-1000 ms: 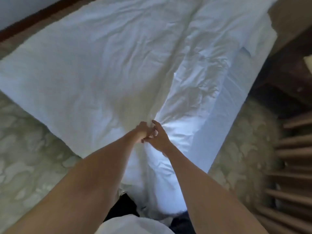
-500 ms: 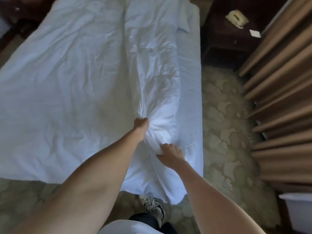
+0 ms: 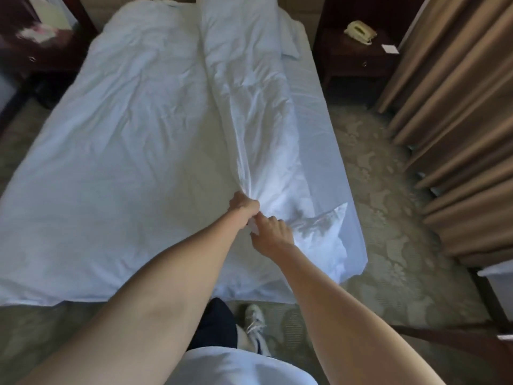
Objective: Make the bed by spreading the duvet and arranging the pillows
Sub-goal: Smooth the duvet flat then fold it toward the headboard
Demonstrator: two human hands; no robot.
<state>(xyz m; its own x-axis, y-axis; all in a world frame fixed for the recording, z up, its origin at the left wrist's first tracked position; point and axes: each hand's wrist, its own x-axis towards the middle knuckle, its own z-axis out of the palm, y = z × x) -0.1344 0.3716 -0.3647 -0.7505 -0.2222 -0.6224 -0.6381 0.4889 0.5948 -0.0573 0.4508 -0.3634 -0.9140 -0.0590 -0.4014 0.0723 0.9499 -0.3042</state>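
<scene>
A white duvet (image 3: 125, 151) covers the left and middle of the bed, and its right part is folded back on itself in a long bunched ridge (image 3: 255, 112) running toward the headboard. My left hand (image 3: 243, 204) grips the gathered end of that ridge near the foot of the bed. Just below it, my right hand (image 3: 270, 233) pinches a bit of the same fabric. A bare strip of white sheet (image 3: 319, 129) shows along the bed's right side. A pillow corner (image 3: 290, 50) peeks out from under the fold at the far right.
A dark nightstand (image 3: 358, 59) with a beige telephone (image 3: 360, 32) stands right of the headboard. Tan curtains (image 3: 458, 120) hang along the right. Another dark cabinet (image 3: 33, 43) is at the far left. Patterned carpet (image 3: 388, 245) surrounds the bed; my shoe (image 3: 256, 323) is at its foot.
The view has swung up toward the headboard. My right hand slid down the fold and then came back up beside my left hand, which keeps its grip.
</scene>
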